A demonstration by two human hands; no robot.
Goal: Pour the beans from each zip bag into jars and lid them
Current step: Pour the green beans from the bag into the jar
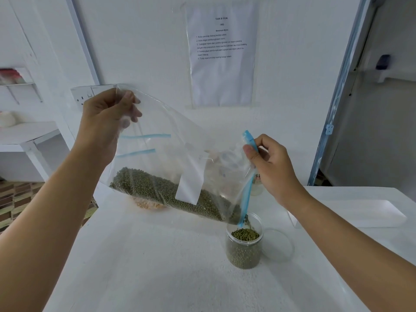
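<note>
I see a white worktop (pixel 157 266). An open clear jar (pixel 244 253) stands on it, largely filled with green beans (pixel 245 234). A clear lid (pixel 281 246) lies just beside the jar's right. Farther back lies a bag of yellow beans (pixel 146 204), mostly hidden. A white tray (pixel 360 212) rests at the right.
</note>
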